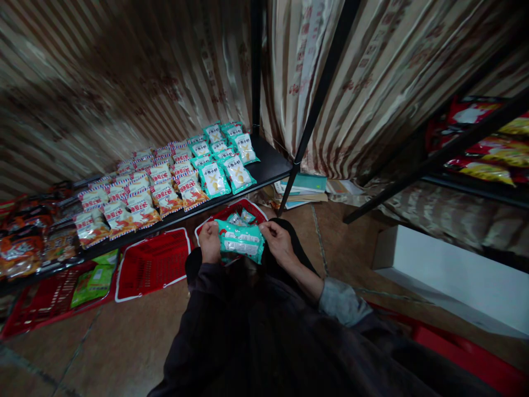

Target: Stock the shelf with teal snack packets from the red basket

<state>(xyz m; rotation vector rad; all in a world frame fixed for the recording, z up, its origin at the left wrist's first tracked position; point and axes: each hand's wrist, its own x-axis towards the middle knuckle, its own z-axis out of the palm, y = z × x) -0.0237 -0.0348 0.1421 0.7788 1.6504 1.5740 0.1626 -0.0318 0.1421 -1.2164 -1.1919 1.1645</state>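
A teal snack bag [242, 241] is stretched between my two hands, its printed label side facing up. My left hand [210, 241] pinches the bag's left end, and my right hand [279, 241] pinches its upper right corner. Below and behind the bag sits a red basket [258, 210] with more shiny teal packets [241, 218] inside. Teal-and-white snack bags [215, 179] stand in rows on the right part of the black shelf [270, 160]. Beside them on the left are rows of red-and-white striped snack bags [141, 208].
Dark orange packets [22, 248] fill the shelf's left end. Red baskets [155, 263] stand on the floor beneath, one holding green packets [94, 284]. Black posts [316, 110], books [308, 183], a white box [450, 270] and another shelf with red-yellow bags [481, 165] are right.
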